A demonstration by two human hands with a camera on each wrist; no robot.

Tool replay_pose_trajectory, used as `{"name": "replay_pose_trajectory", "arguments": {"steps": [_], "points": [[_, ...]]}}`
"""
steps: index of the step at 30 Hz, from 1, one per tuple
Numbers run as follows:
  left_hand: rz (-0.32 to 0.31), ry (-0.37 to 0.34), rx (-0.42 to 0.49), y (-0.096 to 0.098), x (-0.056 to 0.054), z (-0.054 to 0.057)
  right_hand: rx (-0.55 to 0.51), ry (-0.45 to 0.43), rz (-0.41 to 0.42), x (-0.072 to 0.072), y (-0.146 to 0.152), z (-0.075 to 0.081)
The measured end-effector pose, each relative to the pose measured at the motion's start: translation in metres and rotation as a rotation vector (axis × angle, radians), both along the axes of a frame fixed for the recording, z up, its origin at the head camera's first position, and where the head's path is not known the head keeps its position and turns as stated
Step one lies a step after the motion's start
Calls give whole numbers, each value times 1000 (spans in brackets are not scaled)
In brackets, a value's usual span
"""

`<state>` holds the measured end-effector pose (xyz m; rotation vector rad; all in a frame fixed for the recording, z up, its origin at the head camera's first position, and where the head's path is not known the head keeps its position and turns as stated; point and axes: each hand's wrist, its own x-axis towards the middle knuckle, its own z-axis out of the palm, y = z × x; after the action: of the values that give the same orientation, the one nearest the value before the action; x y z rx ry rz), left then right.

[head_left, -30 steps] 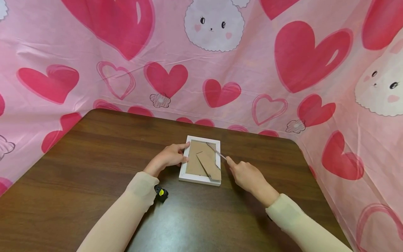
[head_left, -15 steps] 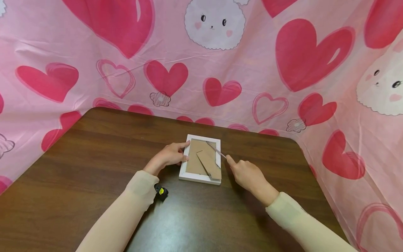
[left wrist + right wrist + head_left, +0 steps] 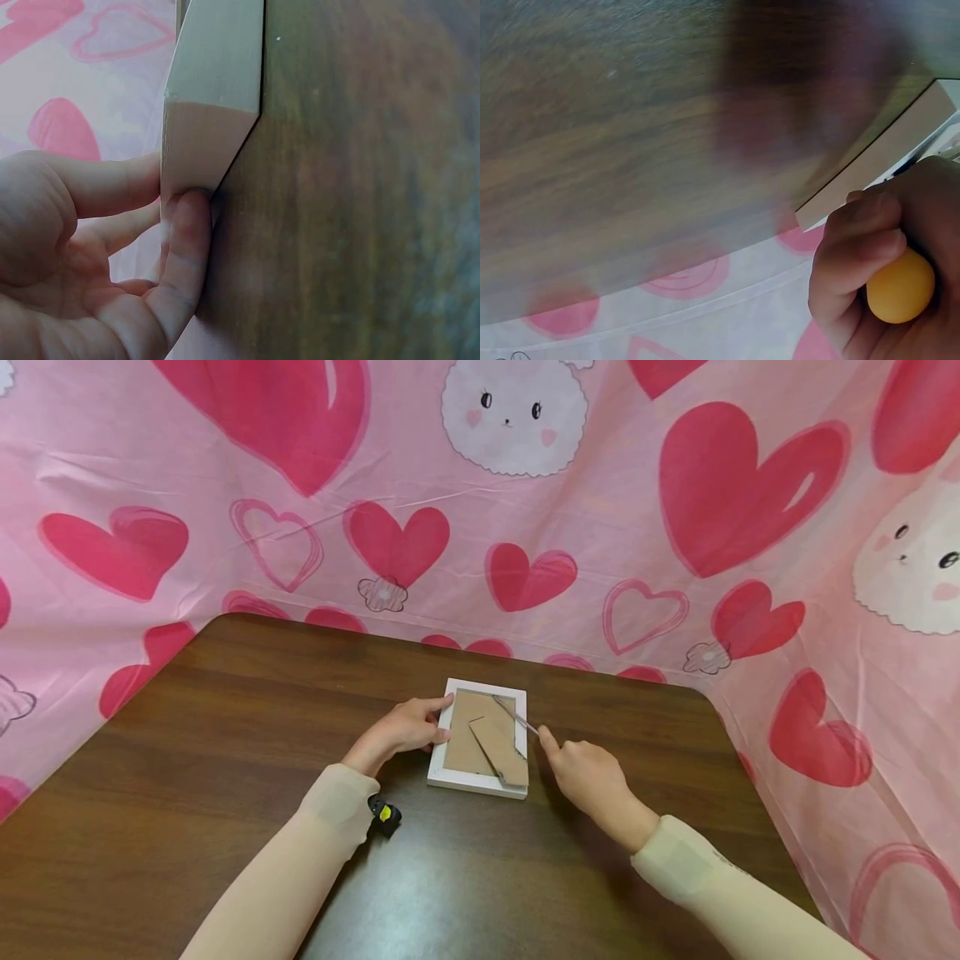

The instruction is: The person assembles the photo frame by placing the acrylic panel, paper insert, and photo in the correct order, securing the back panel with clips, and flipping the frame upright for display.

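A white picture frame (image 3: 477, 782) lies face down on the table. Its brown backing board (image 3: 468, 710) and fold-out stand (image 3: 501, 747) face up. My left hand (image 3: 405, 727) grips the frame's left side, fingertips at its edge; the left wrist view shows them against the side wall (image 3: 206, 139). In my right hand (image 3: 588, 777) is a screwdriver (image 3: 525, 723) with a thin metal shaft, its tip at the top edge of the backing. The right wrist view shows its rounded yellow handle (image 3: 901, 286) inside my curled fingers (image 3: 855, 259).
The dark wooden table (image 3: 262, 693) extends around the frame. Behind it and to the sides hangs a pink sheet (image 3: 315, 560) with hearts and white animal faces. A small black device (image 3: 386, 817) with a yellow mark sits at my left wrist.
The hands, frame and screwdriver keep nearly the same positions. The whole view has shifted slightly.
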<state>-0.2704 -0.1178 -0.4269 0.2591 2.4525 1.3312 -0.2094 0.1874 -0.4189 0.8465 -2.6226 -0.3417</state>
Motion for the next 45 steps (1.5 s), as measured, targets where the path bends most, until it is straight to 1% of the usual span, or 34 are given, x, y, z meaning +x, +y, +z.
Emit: {"name": "replay_pose_trajectory", "arguments": {"steps": [3, 9, 12, 14, 17, 23, 27, 31, 33, 35, 38, 41, 45], "points": [[-3, 7, -9, 0, -1, 1, 19, 12, -16, 0, -2, 0], [-3, 8, -22, 0, 0, 3, 32, 7, -42, 1, -2, -1], [0, 3, -33, 0, 0, 2, 18, -7, -35, 1, 0, 1], [-3, -2, -34, 1, 1, 2, -17, -28, -23, 1, 3, 4], [-10, -8, -30, 2, 1, 1, -101, -108, -30, -2, 7, 10], [-19, -32, -31, 2, 1, 1, -315, -348, -68, -8, 15, 29], [-49, -39, -4, -2, 1, 0, -381, -450, -53, -7, 13, 39], [-80, -49, 26, -6, 0, -1, -378, -519, -55, -1, 4, 46], [-85, -57, 31, -7, -1, -1, -364, -547, -59, 2, -1, 49], [-83, -64, 27, -8, -1, -1, -335, -545, -42, 4, -6, 51], [-76, -68, 19, -8, 0, -1, -303, -512, 14, 4, -11, 52], [-73, -67, 23, -8, 0, 0, -305, -511, 59, 4, -14, 52], [-81, -55, 41, -7, 0, 0, -316, -550, 54, 3, -16, 54]]}}
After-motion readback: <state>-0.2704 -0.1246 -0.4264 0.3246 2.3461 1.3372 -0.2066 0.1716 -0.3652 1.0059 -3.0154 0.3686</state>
